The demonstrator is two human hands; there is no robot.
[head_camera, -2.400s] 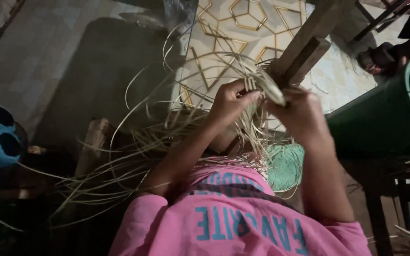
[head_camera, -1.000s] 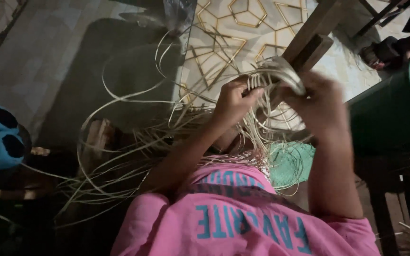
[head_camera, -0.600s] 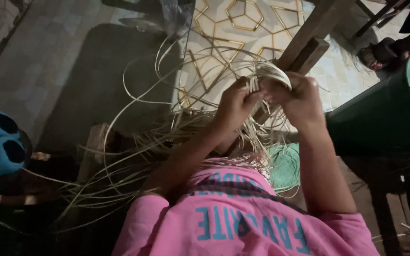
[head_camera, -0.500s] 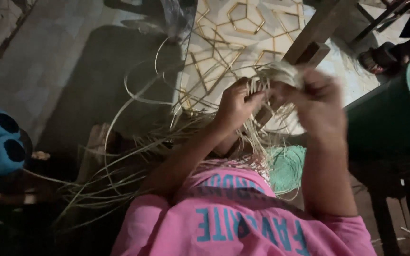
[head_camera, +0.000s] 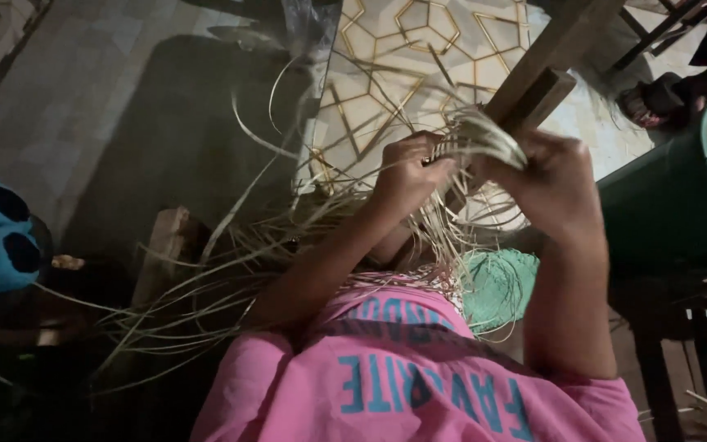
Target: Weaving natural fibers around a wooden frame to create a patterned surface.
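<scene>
While L hand [head_camera: 407, 176] stays pinching strips [head_camera: 472, 141] | R hand [head_camera: 554, 192] lower, sharper

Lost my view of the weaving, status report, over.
Left hand and right hand both gripping the pale strips. Woven bundle held up beside the wooden post. Loose strands trailing left; nothing blocking.

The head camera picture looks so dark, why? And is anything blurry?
In the head view the light falls mostly on the patterned floor tile at the top, while the lower left corner sinks into deep shadow. The left hand and right hand sit in dim light, gripping pale straw strips that look a little smeared. The green tub looks dull and dark.
</scene>
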